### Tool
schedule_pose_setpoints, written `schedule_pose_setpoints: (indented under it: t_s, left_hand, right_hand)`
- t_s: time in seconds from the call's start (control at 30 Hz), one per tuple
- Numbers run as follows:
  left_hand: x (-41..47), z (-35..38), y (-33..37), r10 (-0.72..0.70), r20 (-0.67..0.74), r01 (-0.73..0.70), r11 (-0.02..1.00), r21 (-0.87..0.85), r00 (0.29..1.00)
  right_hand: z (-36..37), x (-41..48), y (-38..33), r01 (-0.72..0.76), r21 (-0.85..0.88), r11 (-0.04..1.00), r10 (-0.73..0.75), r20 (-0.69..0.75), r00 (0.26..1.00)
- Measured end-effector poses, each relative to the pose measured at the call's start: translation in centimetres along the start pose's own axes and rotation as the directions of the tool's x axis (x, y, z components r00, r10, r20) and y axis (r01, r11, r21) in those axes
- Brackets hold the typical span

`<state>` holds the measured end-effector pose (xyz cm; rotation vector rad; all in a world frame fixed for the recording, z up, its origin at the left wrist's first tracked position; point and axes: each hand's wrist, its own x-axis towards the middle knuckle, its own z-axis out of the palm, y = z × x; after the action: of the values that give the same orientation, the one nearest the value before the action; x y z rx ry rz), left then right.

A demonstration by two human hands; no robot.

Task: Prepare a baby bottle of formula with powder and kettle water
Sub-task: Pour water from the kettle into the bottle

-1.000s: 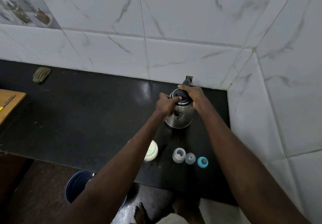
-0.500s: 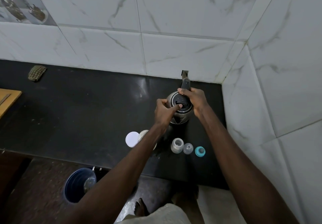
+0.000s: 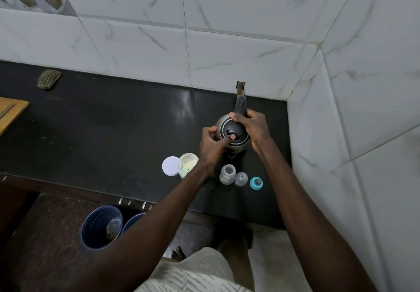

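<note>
A steel kettle [image 3: 236,147] with a black lid stands near the right back corner of the black counter [image 3: 113,132]. My right hand [image 3: 252,125] grips its black handle. My left hand [image 3: 212,142] holds the kettle's left side, its thumb pressing on the lid. In front of the kettle stand an open baby bottle [image 3: 226,174], a clear cap [image 3: 241,178] and a teal ring with the teat [image 3: 256,183]. To the left is an open tub of powder [image 3: 187,164], with its white lid [image 3: 170,165] lying beside it.
White tiled walls close the counter at the back and on the right. A folded cloth [image 3: 48,79] lies far left by the wall, and a wooden board [image 3: 10,112] at the left edge. Blue bins [image 3: 101,225] stand on the floor below the counter's front edge.
The view has shifted, so the tub's white lid and the bins now show. My left thumb has settled on the kettle's lid. The kettle stays in place.
</note>
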<state>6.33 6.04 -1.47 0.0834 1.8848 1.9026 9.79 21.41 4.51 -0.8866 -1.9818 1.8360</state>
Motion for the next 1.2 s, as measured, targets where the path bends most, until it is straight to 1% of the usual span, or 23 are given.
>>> schedule_pose_setpoints:
  t_s: [0.1,0.33,0.5,0.63,0.83,1.2]
  left_hand:
    - [0.0,-0.3,-1.0,0.011,0.005,-0.011,0.998,-0.056,1.000]
    - [-0.8,-0.4,-1.0,0.050,0.059,-0.043,0.992,-0.120,0.997]
    - [-1.1,-0.4,-1.7,0.067,0.095,-0.056,0.992,-0.113,0.993]
    - [-1.3,-0.4,-1.9,0.098,0.107,-0.088,0.991,-0.101,0.989]
    - [-1.5,-0.4,-2.0,0.109,0.133,-0.091,0.987,-0.133,0.985]
    - [-2.0,-0.8,-2.1,0.113,0.131,-0.093,0.984,-0.150,0.985]
  right_hand:
    - [0.3,-0.4,0.3,0.046,-0.017,0.999,-0.046,0.008,0.999]
    - [0.1,-0.7,1.0,0.080,-0.015,0.997,-0.080,-0.004,0.997]
    - [-0.4,-1.6,1.5,0.132,0.033,0.991,-0.132,-0.003,0.991]
    - [-0.6,-1.9,2.1,0.144,0.053,0.988,-0.144,-0.006,0.990]
    - [-0.6,-1.9,2.6,0.153,0.040,0.987,-0.152,-0.025,0.988]
    - [-0.3,-2.5,2.6,0.182,0.029,0.983,-0.182,-0.011,0.983]
